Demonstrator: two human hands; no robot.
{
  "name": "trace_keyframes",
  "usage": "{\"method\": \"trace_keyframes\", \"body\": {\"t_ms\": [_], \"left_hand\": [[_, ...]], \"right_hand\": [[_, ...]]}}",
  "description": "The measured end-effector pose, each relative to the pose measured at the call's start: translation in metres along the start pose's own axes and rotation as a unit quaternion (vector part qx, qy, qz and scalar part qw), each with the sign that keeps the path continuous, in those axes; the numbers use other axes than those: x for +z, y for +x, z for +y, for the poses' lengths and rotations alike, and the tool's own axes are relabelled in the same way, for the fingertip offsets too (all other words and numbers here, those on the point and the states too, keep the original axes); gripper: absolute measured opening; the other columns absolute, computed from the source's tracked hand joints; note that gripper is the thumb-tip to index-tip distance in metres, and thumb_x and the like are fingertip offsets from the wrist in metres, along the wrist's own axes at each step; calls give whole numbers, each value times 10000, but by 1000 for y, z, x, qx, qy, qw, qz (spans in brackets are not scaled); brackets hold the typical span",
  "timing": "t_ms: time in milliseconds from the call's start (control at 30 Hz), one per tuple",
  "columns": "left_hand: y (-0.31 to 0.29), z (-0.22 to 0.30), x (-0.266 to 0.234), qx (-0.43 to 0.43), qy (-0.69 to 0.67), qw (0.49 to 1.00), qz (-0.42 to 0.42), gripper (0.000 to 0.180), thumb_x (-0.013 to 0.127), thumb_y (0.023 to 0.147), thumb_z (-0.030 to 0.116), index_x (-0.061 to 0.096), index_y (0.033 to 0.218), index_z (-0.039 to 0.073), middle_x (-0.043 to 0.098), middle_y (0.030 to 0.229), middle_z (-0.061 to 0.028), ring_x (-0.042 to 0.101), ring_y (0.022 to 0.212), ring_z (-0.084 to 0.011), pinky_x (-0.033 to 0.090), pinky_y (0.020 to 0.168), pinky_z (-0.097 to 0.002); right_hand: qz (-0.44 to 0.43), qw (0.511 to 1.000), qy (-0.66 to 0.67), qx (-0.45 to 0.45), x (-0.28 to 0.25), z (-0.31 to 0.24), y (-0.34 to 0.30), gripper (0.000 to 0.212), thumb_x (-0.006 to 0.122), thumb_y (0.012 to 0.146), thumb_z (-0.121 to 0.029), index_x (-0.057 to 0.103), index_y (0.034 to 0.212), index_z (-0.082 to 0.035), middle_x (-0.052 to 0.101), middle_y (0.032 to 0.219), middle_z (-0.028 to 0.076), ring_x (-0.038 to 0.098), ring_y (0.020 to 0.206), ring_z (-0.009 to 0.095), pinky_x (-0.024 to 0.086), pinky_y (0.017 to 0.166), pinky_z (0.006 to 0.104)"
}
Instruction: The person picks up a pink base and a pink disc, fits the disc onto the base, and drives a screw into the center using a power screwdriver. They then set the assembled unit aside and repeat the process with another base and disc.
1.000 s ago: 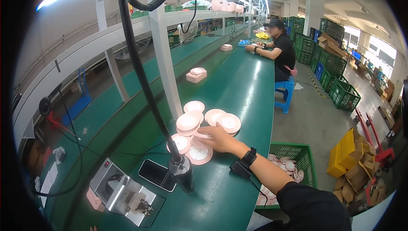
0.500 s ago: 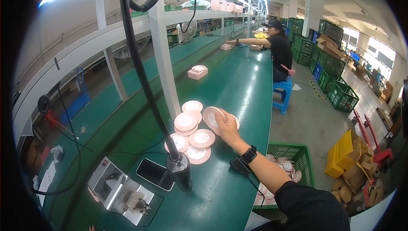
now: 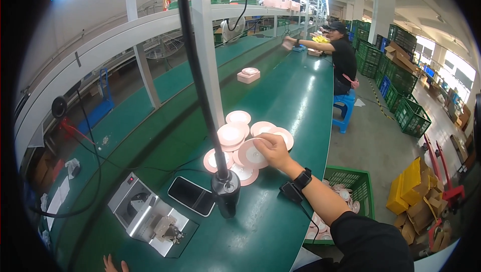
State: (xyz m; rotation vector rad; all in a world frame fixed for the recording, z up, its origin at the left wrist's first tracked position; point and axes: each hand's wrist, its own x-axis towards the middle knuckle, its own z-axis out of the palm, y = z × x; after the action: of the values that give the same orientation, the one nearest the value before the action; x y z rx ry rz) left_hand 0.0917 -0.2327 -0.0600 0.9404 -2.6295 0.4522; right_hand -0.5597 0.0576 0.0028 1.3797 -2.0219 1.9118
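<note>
Several round pink discs with white centres (image 3: pixel 235 134) lie clustered and overlapping on the green conveyor bench (image 3: pixel 295 91). My right hand (image 3: pixel 271 150), with a black watch on its wrist, grips the edge of one pink disc (image 3: pixel 249 155) in the middle of the cluster. Two more discs (image 3: pixel 280 134) lie just beyond its fingers. Only the fingertips of my left hand (image 3: pixel 113 263) show at the bottom edge, spread apart, below a metal bench device (image 3: pixel 145 215).
A black cylinder on a pole (image 3: pixel 225 194) stands in front of the discs, with a dark phone (image 3: pixel 191 196) beside it. A small black box with a cable (image 3: pixel 290 191) lies by my wrist. A green crate of discs (image 3: pixel 353 182) sits right. A seated co-worker (image 3: pixel 343 56) works farther along.
My right hand shifted from the right-hand disc back toward the middle of the cluster and now grips a disc there. Left fingertips have appeared at the bottom edge.
</note>
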Motion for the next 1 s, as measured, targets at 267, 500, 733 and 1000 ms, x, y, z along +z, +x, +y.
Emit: {"method": "trace_keyframes", "body": {"t_ms": [267, 500, 733, 1000], "left_hand": [[46, 71, -60, -296, -119, 942, -101, 613, 577, 1010, 466, 536, 1463, 55, 449, 1566, -223, 446, 1383, -469, 317, 1182, -526], [45, 70, -59, -283, -125, 947, -85, 577, 606, 1006, 408, 538, 1456, 54, 464, 1558, -220, 471, 1363, -458, 347, 1158, -517], [53, 80, -71, -260, -105, 958, -64, 526, 635, 989, 357, 580, 1402, 36, 622, 1363, -266, 583, 1218, -482, 425, 1085, -504], [51, 79, -70, -270, -97, 955, -78, 565, 636, 987, 393, 566, 1421, 39, 576, 1413, -282, 556, 1256, -470, 399, 1111, -500]], "right_hand": [[7, 998, 60, 32, 1, 4, -2, 180, 687, 967, -140, 704, 918, 32, 699, 817, 27, 617, 750, 74, 497, 662, 258], [-10, 1000, 15, 24, 1, 2, -4, 184, 692, 959, -115, 676, 850, 32, 677, 744, 7, 564, 668, 52, 446, 598, 244], [-30, 1000, 8, 6, -1, 7, -6, 178, 708, 939, -103, 673, 821, 25, 672, 725, 14, 562, 666, 58, 443, 604, 244], [-153, 988, -32, -2, 4, -11, -7, 179, 808, 824, -140, 701, 791, -1, 703, 742, 43, 647, 704, 119, 507, 703, 279]]}}
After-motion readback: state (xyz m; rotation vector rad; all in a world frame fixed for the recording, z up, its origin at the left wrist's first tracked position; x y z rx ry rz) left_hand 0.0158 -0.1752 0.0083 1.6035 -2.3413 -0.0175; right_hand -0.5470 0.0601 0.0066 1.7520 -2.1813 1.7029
